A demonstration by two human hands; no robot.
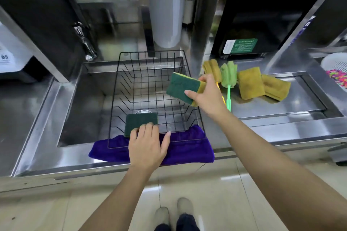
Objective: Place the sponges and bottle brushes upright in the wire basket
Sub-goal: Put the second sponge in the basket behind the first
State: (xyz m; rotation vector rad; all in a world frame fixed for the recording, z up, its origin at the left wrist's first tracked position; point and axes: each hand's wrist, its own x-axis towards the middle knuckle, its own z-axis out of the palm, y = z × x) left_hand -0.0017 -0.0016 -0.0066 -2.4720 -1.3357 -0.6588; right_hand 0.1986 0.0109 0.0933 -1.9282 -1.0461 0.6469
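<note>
A black wire basket (pixel 150 62) hangs in the steel sink. My left hand (pixel 147 145) grips a dark green sponge (pixel 139 122) standing upright against the basket's near wall. My right hand (pixel 208 95) holds a second green-and-yellow sponge (pixel 183 85) in the air over the basket's right rim. On the counter to the right lie a green bottle brush (pixel 228 75), a yellow brush (pixel 211 69) partly hidden behind my right hand, and two yellow sponges (pixel 248 83) (pixel 275 89).
A purple cloth (pixel 187 146) drapes over the sink's front edge under the basket. A faucet (pixel 84 41) stands at the back left. A translucent jug (pixel 166 11) and a pump bottle (pixel 189 2) stand behind the basket. A white colander (pixel 336 63) sits at the far right.
</note>
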